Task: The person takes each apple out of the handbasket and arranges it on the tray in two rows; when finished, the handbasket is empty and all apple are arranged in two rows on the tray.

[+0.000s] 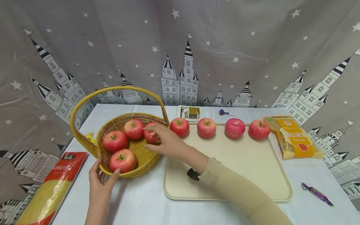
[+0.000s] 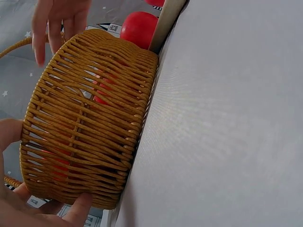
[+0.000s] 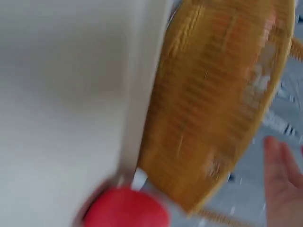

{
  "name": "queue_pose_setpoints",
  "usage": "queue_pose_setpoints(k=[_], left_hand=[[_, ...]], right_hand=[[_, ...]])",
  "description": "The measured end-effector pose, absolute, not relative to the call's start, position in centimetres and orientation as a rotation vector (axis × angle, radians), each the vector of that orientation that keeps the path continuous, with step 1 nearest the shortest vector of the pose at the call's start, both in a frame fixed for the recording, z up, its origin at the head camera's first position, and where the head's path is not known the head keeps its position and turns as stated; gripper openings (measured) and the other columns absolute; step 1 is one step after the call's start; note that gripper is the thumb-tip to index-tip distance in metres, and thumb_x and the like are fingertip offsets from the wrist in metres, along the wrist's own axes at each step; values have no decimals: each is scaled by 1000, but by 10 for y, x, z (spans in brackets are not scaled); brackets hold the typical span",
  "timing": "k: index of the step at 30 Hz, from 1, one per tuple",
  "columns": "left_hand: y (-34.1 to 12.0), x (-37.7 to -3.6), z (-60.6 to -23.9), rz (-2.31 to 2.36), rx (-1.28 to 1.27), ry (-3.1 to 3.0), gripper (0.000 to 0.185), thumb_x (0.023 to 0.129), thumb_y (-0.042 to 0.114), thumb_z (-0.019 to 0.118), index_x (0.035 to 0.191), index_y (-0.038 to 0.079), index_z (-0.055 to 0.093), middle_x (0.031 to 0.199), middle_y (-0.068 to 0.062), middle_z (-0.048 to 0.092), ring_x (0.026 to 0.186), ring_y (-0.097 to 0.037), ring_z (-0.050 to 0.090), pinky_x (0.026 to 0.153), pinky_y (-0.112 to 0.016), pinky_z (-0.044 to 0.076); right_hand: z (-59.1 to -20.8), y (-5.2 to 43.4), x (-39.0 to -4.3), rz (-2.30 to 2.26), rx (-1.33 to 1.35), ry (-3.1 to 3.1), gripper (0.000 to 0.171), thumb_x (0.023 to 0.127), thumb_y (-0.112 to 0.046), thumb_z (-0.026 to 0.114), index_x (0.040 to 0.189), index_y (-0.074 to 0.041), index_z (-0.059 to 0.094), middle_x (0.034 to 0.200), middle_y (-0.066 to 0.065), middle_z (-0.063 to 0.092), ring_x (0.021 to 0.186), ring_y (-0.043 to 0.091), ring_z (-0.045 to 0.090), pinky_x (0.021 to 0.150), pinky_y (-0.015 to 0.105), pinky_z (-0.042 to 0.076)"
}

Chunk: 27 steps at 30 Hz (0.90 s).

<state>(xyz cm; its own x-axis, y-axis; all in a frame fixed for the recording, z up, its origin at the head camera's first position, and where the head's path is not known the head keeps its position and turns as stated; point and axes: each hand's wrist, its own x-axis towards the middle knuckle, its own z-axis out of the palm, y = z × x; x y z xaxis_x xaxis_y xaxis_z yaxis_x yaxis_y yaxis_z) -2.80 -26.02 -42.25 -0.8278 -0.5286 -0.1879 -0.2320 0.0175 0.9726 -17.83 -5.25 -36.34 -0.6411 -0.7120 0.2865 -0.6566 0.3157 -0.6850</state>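
A yellow-brown wicker basket [image 1: 149,162] with a tall arched handle stands at the left of the table, several red apples [image 1: 122,160] inside it. My left hand [image 1: 101,186] grips the basket's near left side, thumb at the rim and fingers around the outside, close to the handle's foot. Over the right side of the basket is my right hand [image 1: 168,142], fingers extended and apart, beside an apple [image 1: 150,132] that it partly covers. In the left wrist view the right hand's fingers [image 2: 54,30] hang loosely above the rim, holding nothing visible. The right wrist view is blurred.
A cream tray [image 1: 239,168] lies right of the basket, with several apples [image 1: 206,127] in a row along its far edge. Around it are an orange food bag [image 1: 298,137], purple candy [image 1: 317,193], a lollipop [image 1: 222,112] and a small packet [image 1: 190,113]. A long red-yellow package [image 1: 53,187] lies far left.
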Motion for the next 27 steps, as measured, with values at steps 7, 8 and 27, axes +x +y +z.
queue_pose_setpoints(k=[7,8,27], left_hand=[[-261,-28,-421,-1911,819,-2101,88,93,30,65,154,26,1,159,0,-2,146,-23,6,116,-40,22],[-261,-28,-422,-1911,807,-2096,87,94,28,65,154,25,2,159,0,-1,145,-23,8,116,-38,23],[-263,-29,-424,-1911,798,-2115,85,96,24,62,154,28,0,159,2,-4,146,-22,3,117,-36,20]], right_hand=[[-375,-108,-164,-762,-1334,2464,68,87,-50,67,142,-16,46,133,-3,53,117,4,49,95,14,41],[-376,-114,-163,-728,-1329,2467,69,86,-52,67,142,-17,46,131,-4,54,114,3,49,94,14,42],[-361,-100,-162,-1014,-1327,2597,81,77,-47,77,143,-18,43,132,-5,51,118,6,47,96,21,44]])
